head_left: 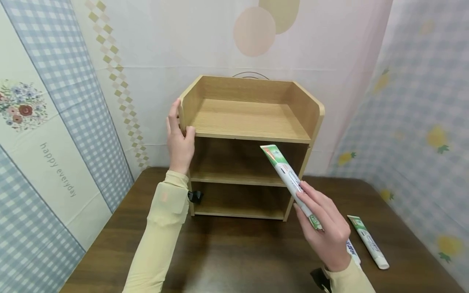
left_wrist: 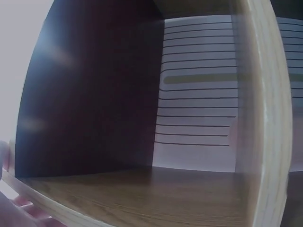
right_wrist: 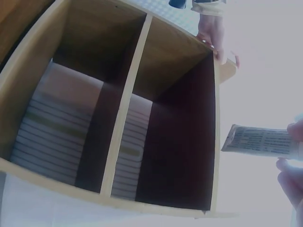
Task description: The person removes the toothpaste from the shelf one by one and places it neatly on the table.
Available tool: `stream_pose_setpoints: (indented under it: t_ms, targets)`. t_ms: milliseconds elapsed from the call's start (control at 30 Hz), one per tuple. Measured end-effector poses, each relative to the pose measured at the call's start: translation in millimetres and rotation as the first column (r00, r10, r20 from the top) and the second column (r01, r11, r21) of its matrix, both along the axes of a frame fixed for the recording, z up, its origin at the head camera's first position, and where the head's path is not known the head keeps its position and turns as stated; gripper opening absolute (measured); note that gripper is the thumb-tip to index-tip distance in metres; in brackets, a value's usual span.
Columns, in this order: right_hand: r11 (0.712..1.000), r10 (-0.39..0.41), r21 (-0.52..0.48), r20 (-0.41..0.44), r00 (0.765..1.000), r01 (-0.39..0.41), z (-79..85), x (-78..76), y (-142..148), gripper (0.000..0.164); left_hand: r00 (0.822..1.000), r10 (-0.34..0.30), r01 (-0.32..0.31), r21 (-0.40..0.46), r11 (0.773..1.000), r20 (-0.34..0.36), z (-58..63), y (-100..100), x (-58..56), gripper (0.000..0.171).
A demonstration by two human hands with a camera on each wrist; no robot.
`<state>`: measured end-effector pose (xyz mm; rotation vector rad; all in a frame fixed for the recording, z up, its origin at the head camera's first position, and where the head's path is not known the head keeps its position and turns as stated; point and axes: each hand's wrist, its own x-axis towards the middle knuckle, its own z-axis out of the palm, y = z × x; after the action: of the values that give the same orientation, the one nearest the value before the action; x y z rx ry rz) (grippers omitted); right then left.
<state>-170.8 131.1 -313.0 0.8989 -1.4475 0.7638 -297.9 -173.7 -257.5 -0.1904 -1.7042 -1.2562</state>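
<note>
A small wooden shelf unit (head_left: 253,137) with a walled top and two compartments below stands on the table. My left hand (head_left: 180,144) grips its upper left side, thumb at the front edge and fingers on the outside. In my right hand (head_left: 326,226) is a green and white toothpaste tube (head_left: 289,177), pinched near its lower end. The tube slants up and left, in front of the shelf's right part. In the right wrist view, printed text covers the visible face of the toothpaste tube (right_wrist: 260,140).
Another green and white toothpaste tube (head_left: 368,243) lies on the dark wooden table (head_left: 227,252) at right. A further white tube (head_left: 353,253) is partly hidden behind my right hand. Patterned cloths (head_left: 403,122) hang behind and on both sides.
</note>
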Motion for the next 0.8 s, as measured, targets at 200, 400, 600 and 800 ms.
stream_pose_setpoints:
  t_ms: [200, 400, 600, 800]
  targets:
    - [0.999, 0.03, -0.01, -0.009, 1.0, -0.03, -7.1, 12.4, 9, 0.024, 0.998, -0.069, 0.069, 0.042, 0.997, -0.002, 5.0, -1, 11.1, 0.07]
    - [1.0, -0.004, -0.027, 0.009, 1.0, 0.004, -10.3, 19.4, 18, 0.024, 0.996, -0.083, 0.082, 0.068, 0.994, 0.014, 11.4, 4, 22.0, 0.067]
    - [1.0, 0.003, -0.017, 0.007, 1.0, -0.003, -15.5, 26.4, 30, 0.024, 0.995, -0.094, 0.093, 0.047, 0.995, 0.024, 10.6, 5, 23.0, 0.067]
    - [0.999, 0.034, -0.013, -0.013, 0.999, -0.034, -23.8, 28.3, 42, 0.024, 0.995, -0.103, 0.101, 0.05, 0.994, 0.021, 9.4, 2, 24.5, 0.066]
